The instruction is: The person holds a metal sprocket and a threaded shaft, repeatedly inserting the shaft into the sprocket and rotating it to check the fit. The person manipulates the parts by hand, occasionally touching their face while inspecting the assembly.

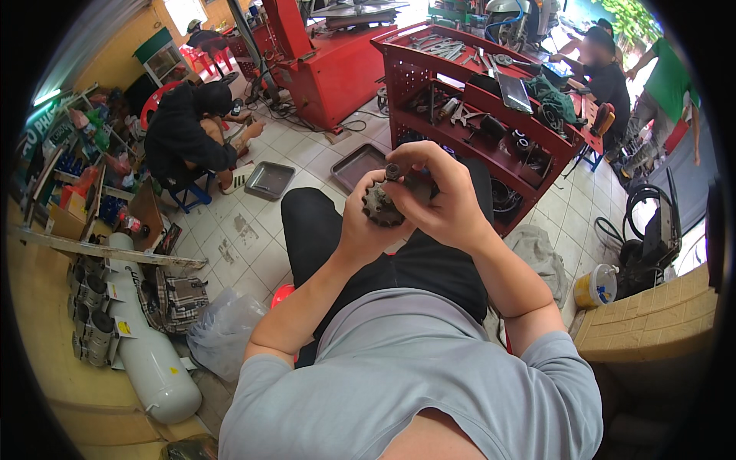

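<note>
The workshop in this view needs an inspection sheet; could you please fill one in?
Surface: white tiled floor, dark stains
Job's things: dark toothed metal part above lap
Clutter: loose tools on the red cart; plastic bag at left
Hands: left hand holds the part; right hand curls against it, grip partly hidden
Cables: dark cables on the floor by the red machine
Surroundings: seated person in black at left, others at upper right

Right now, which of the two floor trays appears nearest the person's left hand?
The right tray, beside the red tool cart, just beyond the left hand; the left tray lies farther off, near the blue stool.
</note>
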Motion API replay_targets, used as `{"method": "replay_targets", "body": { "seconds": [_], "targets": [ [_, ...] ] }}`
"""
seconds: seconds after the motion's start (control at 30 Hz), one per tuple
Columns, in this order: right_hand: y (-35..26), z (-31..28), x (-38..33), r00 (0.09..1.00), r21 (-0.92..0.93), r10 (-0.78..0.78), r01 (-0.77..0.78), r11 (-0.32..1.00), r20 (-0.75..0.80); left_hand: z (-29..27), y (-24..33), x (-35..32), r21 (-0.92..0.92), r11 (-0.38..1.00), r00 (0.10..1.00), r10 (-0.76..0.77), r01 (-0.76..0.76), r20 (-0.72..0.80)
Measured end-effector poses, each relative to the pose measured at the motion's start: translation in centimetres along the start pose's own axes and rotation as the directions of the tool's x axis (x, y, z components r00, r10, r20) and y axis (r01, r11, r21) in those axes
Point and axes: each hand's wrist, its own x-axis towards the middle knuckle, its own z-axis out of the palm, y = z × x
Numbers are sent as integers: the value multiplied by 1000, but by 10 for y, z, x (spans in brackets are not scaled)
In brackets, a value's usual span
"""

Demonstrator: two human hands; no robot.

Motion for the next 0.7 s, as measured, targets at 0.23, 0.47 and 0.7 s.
{"method": "replay_targets", "body": {
  "seconds": [0.23,0.47,0.7],
  "targets": [
    [4,-4,-1,1000,40,10,-10,999,3,3,1,-1,-1,1000,1000,3,-3,13],
    [-7,-9,5,1000,-33,-9,10,999,27,1,-1,-2,32,999,1000,11,-11,0],
    [1,-4,-1,999,105,51,-50,993,-4,2,-1,-2,-21,1000,999,-8,8,32]
  ]
}}
